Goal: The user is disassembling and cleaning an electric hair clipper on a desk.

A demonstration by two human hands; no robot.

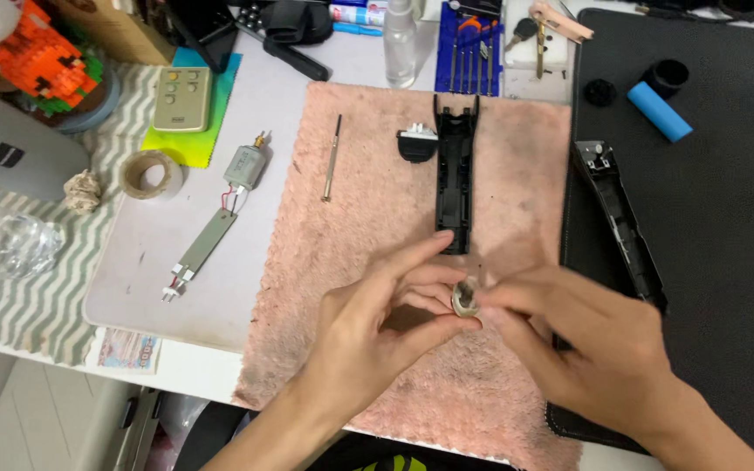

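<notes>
Two hands meet over a pink towel (pixel 368 218), which looks put there so little parts stay put. Far on the left sit a roll of tape (pixel 151 173) and a grey remote (pixel 181 98). A small motor (pixel 245 166) with wires lies next, joined to a flat grey strip (pixel 206 242). A thin screwdriver (pixel 332 158) rests on the towel, easy to grab. The left hand (pixel 368 336) pinches a small round metal part (pixel 465 297) with finger and thumb closed on it, lifted up near for a good look. A long black shell (pixel 455 174) lies open just beyond. The right hand (pixel 582 344) also closes its fingertips on the part, helping to steady it. Another black shell half (pixel 619 222) waits on the dark mat (pixel 717 218) at the right.
</notes>
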